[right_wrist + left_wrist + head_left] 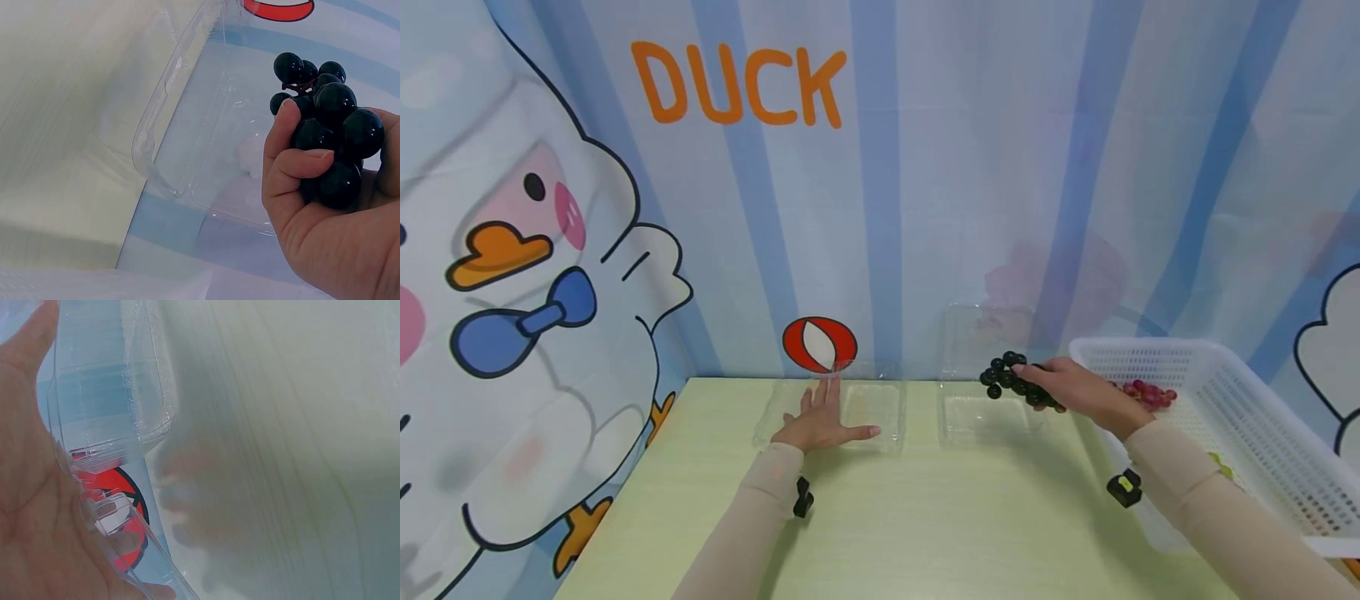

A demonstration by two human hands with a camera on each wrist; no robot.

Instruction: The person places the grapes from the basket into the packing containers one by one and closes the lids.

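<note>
My right hand [1078, 390] grips a bunch of dark grapes [1011, 377], its fingers curled round the stem end in the right wrist view. The bunch hangs above a clear plastic box [966, 421], whose transparent lid [962, 333] stands raised against the backdrop. To the left, a second clear plastic box [880, 408] lies on the table. My left hand [820, 425] is spread over that box, fingers straight and thumb stretched sideways. In the left wrist view the palm lies close along the box [103, 381]; whether it presses on it I cannot tell.
A white perforated basket [1262, 425] stands at the right, under my right forearm. Inside it are a bunch of red grapes [1150, 395] and something green [1222, 467], partly covered by the sleeve. A printed duck backdrop [970, 167] rises behind the pale table [910, 525].
</note>
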